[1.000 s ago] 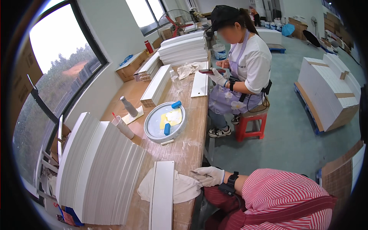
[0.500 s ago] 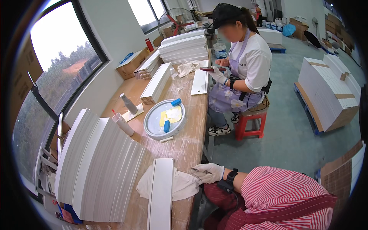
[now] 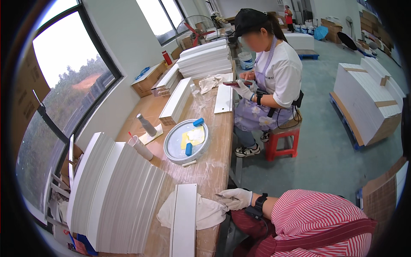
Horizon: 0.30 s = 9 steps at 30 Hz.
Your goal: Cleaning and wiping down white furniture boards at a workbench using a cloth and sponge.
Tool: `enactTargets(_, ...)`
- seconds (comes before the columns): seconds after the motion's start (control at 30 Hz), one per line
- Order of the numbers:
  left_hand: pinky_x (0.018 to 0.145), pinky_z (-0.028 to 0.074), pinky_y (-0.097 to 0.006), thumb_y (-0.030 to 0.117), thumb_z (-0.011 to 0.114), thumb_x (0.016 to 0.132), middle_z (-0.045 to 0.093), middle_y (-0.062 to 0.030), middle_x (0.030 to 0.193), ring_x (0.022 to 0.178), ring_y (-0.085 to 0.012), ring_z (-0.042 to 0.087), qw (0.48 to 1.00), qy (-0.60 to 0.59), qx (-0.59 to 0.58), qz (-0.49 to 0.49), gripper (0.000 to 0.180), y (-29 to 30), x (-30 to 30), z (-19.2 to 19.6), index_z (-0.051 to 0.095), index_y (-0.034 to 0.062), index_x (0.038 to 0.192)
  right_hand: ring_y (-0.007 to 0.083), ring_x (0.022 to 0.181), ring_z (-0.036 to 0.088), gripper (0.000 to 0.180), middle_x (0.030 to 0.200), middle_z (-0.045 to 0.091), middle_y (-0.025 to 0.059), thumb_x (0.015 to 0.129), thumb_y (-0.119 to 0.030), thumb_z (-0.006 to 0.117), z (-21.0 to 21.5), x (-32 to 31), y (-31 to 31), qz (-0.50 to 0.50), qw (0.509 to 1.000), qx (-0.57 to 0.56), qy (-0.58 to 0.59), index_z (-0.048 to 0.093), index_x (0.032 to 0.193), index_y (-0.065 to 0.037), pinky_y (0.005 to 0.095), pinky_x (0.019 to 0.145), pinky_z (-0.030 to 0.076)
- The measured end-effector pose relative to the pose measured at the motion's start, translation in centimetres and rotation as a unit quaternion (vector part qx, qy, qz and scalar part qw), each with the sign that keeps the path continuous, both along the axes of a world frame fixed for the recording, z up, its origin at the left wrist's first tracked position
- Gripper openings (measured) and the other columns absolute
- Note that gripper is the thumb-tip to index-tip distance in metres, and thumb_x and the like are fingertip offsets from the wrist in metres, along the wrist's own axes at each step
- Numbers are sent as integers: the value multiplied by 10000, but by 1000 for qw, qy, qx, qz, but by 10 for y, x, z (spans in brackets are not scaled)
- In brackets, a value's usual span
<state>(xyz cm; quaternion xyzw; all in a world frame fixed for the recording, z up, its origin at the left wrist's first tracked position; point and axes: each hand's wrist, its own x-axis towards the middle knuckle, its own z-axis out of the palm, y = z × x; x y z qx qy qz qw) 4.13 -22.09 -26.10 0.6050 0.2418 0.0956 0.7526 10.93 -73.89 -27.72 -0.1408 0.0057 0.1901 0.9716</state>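
Note:
My right hand (image 3: 239,199), in a white knitted glove, is at the table's right edge in the lower middle. Its fingers are closed on a small thin metal tool (image 3: 226,196) whose kind I cannot make out. Beside it a white cloth (image 3: 209,213) lies crumpled on the table, with a long white panel (image 3: 184,220) across it. That panel runs off the lower edge of the picture, and my hand is apart from it. My left hand is out of view.
Stacked white panels (image 3: 115,192) stand left of the single panel. Beyond are a cup (image 3: 140,147), a grey bottle (image 3: 147,125) and a round lid (image 3: 171,156) bearing blue blocks and a yellow cloth. Across the table edge, a person (image 3: 278,64) sits on a red stool (image 3: 282,143) holding a phone.
My view has shifted a little, so the table and its things appear slightly lower and farther right. My right hand keeps the metal tool at the table edge.

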Motion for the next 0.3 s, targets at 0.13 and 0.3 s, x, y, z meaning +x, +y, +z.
enactTargets(0.13,1019,478,-453,96,513,1039,474,-273,1488,1262,-367,542,990,-20,135,-29,612,7,-12,3,292,-67,1586,85,444,336,174,672,458,-6,1075,-250,505,-3,7,3,14,999,26,-23,573,1171,-121,242,422,291)
enactTargets(0.3,1108,441,-413,28,655,958,421,-290,1565,1350,-363,501,983,-33,177,-31,718,15,-8,-15,300,-97,1569,116,467,422,256,729,556,14,1061,-320,556,28,3,13,-37,996,-43,67,573,1116,-72,277,423,330)
